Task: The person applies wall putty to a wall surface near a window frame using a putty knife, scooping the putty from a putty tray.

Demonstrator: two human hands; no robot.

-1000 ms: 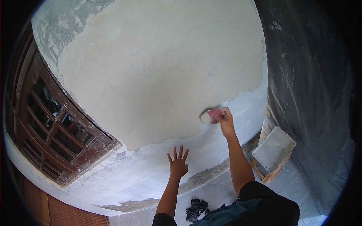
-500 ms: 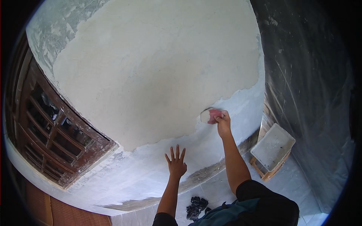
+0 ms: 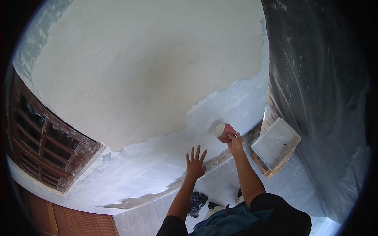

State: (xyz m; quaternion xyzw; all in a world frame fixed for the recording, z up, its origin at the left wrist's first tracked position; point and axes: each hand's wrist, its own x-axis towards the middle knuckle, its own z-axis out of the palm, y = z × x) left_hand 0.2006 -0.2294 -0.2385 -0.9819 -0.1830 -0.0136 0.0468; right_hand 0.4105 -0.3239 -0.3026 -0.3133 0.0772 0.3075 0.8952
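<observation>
My right hand (image 3: 236, 144) grips a flat red putty scraper (image 3: 227, 135) with a blob of cream putty (image 3: 219, 130) on its face. It is in front of the lower, bluish-white part of the wall (image 3: 236, 102), below the ragged edge of a broad cream putty layer (image 3: 114, 86). Whether the scraper touches the wall I cannot tell. To its left and a little lower, my left hand (image 3: 195, 165) has its fingers spread and holds nothing. Its palm faces the wall, and contact is unclear.
A white paint tray (image 3: 276, 143) rests on a wooden stool (image 3: 271, 172) at the right. Clear plastic sheeting (image 3: 315, 98) hangs beside it. A brown wooden window (image 3: 49, 137) borders the wall's left. Crumpled black plastic (image 3: 197, 204) lies on the tiled floor near my feet.
My right hand has brought the scraper down, away from the cream layer's edge. My left hand has shifted right, closer to it. The whole view has moved somewhat.
</observation>
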